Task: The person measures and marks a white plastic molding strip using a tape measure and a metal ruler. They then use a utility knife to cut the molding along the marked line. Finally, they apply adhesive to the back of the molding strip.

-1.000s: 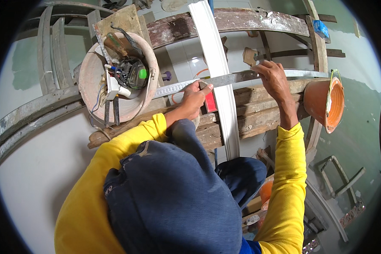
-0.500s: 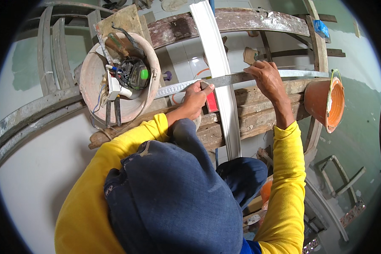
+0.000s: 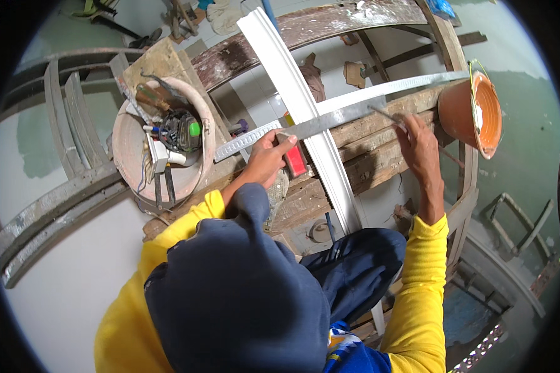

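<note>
A long white moulding strip [image 3: 280, 71] lies across rough wooden beams, running from the far side towards me. Over it rests the flat steel blade of a try square [image 3: 337, 118], whose red handle hangs beside the moulding's left edge. My left hand [image 3: 266, 163] pinches the square where blade and handle meet, thumb on top. Beyond the blade's right end, my right hand [image 3: 419, 143] is closed on a thin dark pointed rod [image 3: 387, 114], its tip at the blade. Whether the rod is a pencil or a nail I cannot tell. Under the square runs a pale perforated metal strip [image 3: 246, 142].
A pale bucket [image 3: 123, 133] of tools and wires stands on the left. An orange bucket [image 3: 457, 115] hangs tilted at the right end of the beams [image 3: 382, 152]. A paint-splashed curved wooden rail [image 3: 330, 28] crosses the far side. Grey frames [image 3: 519, 224] lie on the right.
My right hand has come off the blade's right end and drawn back, the thin rod now showing in its fingers. My left hand still grips the try square. The whole view has shifted and turned.
</note>
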